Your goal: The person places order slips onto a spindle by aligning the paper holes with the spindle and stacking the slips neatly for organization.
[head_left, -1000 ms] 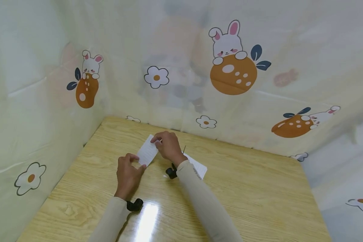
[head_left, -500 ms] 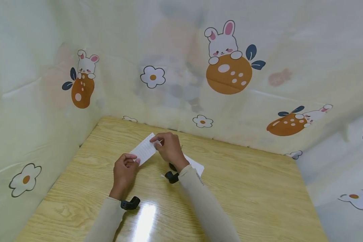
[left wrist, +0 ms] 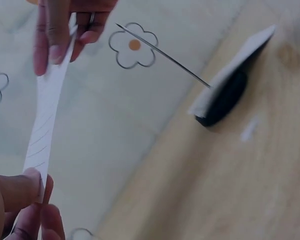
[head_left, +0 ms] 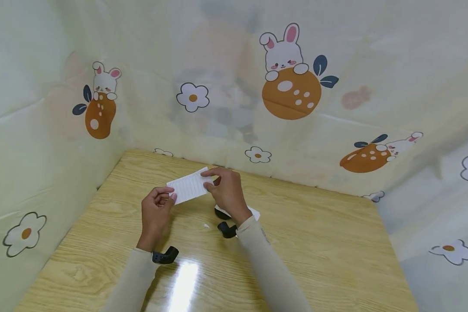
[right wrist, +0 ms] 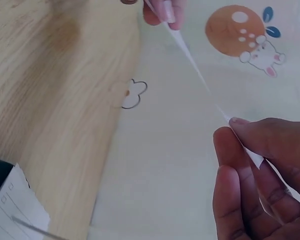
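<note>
A small sheet of lined white paper (head_left: 188,187) is held up above the table between both hands. My left hand (head_left: 154,216) pinches its left end between thumb and fingers. At the other end, my right hand (head_left: 229,193) pinches it the same way. Beyond the right wrist stands a paper spike: a thin metal rod (left wrist: 162,54) rises from a dark round base (left wrist: 227,100). Slips of white paper (left wrist: 240,62) lie on that base with the rod through them. In the head view the right hand and forearm hide most of the spike.
A small white scrap (head_left: 206,225) lies on the wood-grained table (head_left: 316,251) near the spike. Printed curtains (head_left: 218,52) close in the table at the back and sides. Black wrist cameras (head_left: 165,255) sit on both wrists.
Both hands have raised the paper and turned it from a steep slant to nearly level. The left hand has moved up and left, and its grip has closed on the paper's end.
</note>
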Demonstrator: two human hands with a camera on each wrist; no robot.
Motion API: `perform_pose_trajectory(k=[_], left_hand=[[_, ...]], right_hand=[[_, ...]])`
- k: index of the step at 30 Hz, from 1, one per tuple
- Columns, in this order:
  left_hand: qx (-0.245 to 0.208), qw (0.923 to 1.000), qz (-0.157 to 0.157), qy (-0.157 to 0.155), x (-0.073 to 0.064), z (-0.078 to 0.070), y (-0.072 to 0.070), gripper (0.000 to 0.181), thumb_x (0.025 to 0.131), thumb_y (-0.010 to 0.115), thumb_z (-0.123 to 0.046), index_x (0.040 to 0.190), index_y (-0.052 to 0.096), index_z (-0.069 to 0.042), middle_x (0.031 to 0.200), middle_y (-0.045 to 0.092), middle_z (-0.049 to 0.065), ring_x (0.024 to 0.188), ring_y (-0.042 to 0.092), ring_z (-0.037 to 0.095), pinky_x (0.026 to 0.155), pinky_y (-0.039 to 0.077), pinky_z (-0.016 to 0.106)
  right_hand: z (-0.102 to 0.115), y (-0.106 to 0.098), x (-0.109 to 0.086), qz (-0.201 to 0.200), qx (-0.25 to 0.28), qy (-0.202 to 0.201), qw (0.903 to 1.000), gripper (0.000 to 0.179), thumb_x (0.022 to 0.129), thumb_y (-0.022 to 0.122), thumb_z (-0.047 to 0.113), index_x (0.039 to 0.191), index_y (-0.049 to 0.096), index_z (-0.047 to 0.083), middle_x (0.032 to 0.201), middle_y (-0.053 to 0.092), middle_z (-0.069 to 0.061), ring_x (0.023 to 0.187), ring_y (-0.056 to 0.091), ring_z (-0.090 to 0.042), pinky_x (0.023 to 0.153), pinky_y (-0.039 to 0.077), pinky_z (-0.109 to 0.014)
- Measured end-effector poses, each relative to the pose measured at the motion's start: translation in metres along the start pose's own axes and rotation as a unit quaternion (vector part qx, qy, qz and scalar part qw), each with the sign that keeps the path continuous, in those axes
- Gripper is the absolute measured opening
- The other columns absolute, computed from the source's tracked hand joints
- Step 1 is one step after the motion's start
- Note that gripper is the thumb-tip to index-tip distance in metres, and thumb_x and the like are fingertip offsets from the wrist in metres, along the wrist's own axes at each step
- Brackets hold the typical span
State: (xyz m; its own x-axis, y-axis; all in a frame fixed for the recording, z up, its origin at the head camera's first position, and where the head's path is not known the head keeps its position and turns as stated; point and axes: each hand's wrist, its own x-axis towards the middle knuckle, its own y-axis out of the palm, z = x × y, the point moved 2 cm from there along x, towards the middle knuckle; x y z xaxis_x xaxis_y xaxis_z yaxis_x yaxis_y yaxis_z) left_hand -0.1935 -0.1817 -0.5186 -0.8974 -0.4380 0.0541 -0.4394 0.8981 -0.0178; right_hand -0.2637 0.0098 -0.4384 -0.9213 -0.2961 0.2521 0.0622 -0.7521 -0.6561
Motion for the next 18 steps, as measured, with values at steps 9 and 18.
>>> perform_pose_trajectory(k=[9, 18], left_hand=[[-0.015, 0.9990, 0.023, 0.035, 0.008, -0.017, 0.009, 0.024, 0.090, 0.074, -0.014, 0.113, 0.068, -0.009, 0.099, 0.064, 0.009, 0.082, 0.059, 0.017, 0.065, 0.049, 0.018], [-0.021, 0.9951, 0.076, 0.060, 0.010, -0.041, 0.030, 0.025, 0.090, 0.073, -0.012, 0.115, 0.070, -0.011, 0.103, 0.063, 0.013, 0.081, 0.059, 0.021, 0.059, 0.049, 0.019]], right_hand=[[-0.011, -0.025, -0.008, -0.038, 0.072, 0.033, 0.9961, 0.030, 0.078, 0.085, 0.010, 0.102, 0.079, 0.027, 0.092, 0.071, 0.004, 0.066, 0.058, -0.015, 0.052, 0.046, -0.027], [-0.029, -0.052, -0.017, -0.065, 0.150, 0.040, 0.9858, 0.028, 0.079, 0.084, 0.010, 0.102, 0.079, 0.025, 0.100, 0.072, 0.004, 0.069, 0.064, -0.017, 0.055, 0.048, -0.028]])
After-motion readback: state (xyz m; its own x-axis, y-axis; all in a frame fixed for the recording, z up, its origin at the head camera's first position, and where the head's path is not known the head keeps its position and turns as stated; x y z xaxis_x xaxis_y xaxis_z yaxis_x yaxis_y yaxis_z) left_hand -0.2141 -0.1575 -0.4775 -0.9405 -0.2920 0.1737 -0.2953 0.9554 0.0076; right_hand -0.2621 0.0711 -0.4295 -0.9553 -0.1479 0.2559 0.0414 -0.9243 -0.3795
